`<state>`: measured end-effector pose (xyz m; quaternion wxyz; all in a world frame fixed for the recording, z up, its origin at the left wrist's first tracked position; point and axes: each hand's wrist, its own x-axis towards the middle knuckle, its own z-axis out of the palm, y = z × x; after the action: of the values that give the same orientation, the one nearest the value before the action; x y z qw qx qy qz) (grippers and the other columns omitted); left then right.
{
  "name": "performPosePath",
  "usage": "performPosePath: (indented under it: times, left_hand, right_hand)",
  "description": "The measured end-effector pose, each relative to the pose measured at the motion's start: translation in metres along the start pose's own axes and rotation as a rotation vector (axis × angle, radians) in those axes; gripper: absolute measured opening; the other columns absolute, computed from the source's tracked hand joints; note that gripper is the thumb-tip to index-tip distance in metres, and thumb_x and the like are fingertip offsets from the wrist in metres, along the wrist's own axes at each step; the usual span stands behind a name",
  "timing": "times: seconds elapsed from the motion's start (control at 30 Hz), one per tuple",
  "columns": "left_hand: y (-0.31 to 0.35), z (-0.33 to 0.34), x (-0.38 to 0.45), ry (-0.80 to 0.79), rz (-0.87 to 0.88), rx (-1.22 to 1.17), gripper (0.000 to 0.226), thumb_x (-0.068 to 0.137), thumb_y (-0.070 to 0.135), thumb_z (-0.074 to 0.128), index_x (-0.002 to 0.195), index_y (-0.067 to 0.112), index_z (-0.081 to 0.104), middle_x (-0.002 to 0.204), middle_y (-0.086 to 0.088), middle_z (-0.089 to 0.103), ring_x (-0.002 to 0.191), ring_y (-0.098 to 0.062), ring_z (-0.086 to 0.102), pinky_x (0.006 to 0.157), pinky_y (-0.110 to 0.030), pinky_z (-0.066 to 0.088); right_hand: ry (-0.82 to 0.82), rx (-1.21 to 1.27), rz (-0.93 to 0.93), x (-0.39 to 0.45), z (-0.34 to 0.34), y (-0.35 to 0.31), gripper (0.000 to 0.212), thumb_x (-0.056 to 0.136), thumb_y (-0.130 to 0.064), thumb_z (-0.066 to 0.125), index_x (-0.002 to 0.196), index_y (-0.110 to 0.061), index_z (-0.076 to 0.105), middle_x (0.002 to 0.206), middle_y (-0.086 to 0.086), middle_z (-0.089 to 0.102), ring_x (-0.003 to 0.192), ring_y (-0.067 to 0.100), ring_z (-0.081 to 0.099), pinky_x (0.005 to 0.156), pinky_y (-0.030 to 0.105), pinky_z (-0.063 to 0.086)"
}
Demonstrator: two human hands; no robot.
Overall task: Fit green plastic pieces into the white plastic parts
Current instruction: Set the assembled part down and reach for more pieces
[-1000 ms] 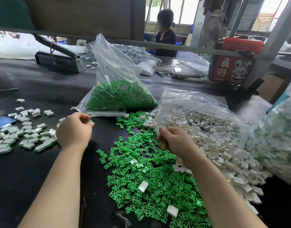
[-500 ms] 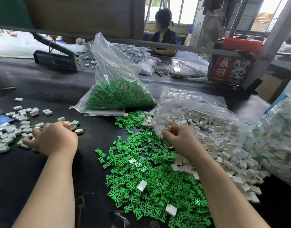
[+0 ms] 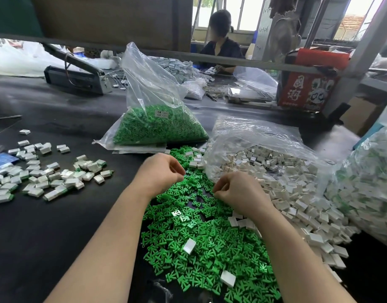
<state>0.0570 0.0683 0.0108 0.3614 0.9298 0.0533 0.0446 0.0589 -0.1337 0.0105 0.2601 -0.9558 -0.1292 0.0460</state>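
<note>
Left hand (image 3: 161, 171) returned from assembled pieces (image 3: 48, 178) to green pile (image 3: 201, 241).

Bare black table (image 3: 57, 248) lies open to the left of the left hand (image 3: 161, 172). Beyond that, assembled white parts (image 3: 46, 178) litter the surface. Loose green pieces (image 3: 201, 248) fill the gap between and below both hands. White parts (image 3: 297, 200) crowd the right hand (image 3: 239, 193) on its right; the green-filled bag (image 3: 157, 125) blocks straight ahead.

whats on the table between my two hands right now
In the head view, loose green pieces lie scattered on the black table between the left hand and right hand.
</note>
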Motion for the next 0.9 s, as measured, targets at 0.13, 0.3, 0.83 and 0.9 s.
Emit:
performPosePath:
  times: [0.13, 0.3, 0.83, 0.9]
  left_hand:
    - [0.006, 0.004, -0.001, -0.207, 0.05, -0.03, 0.015, 0.075, 0.019, 0.083, 0.075, 0.032, 0.076, 0.076, 0.01, 0.069, 0.067, -0.003, 0.063, 0.06, -0.019, 0.048]
    - [0.019, 0.015, -0.005, -0.357, 0.142, -0.079, 0.011, 0.077, 0.016, 0.081, 0.078, 0.026, 0.076, 0.063, 0.012, 0.066, 0.057, -0.002, 0.06, 0.058, -0.019, 0.049]
    - [0.017, 0.033, -0.006, -0.345, 0.152, 0.037, 0.013, 0.076, 0.027, 0.083, 0.082, 0.033, 0.072, 0.071, 0.015, 0.056, 0.063, 0.001, 0.053, 0.055, -0.015, 0.039]
    - [0.018, 0.033, -0.006, -0.339, 0.142, 0.004, 0.01, 0.079, 0.03, 0.081, 0.084, 0.032, 0.073, 0.073, 0.014, 0.062, 0.066, 0.0, 0.059, 0.057, -0.016, 0.043]
  right_hand:
    - [-0.034, -0.04, 0.019, 0.001, -0.004, 0.0, 0.017, 0.088, -0.019, 0.069, 0.076, -0.031, 0.067, 0.082, -0.014, 0.067, 0.075, 0.01, 0.067, 0.073, 0.033, 0.061]
    - [-0.127, -0.244, 0.123, 0.002, -0.016, 0.004, 0.005, 0.084, -0.021, 0.071, 0.086, -0.016, 0.071, 0.087, 0.0, 0.072, 0.081, 0.016, 0.069, 0.077, 0.038, 0.061]
    - [-0.155, -0.299, 0.097, -0.002, -0.018, 0.008, 0.01, 0.084, -0.027, 0.075, 0.091, -0.023, 0.071, 0.092, -0.005, 0.07, 0.082, 0.012, 0.067, 0.08, 0.035, 0.06]
    - [-0.074, -0.23, 0.064, 0.0, -0.014, 0.009, 0.01, 0.086, -0.032, 0.074, 0.091, -0.025, 0.07, 0.091, -0.008, 0.07, 0.078, 0.009, 0.067, 0.079, 0.034, 0.06]
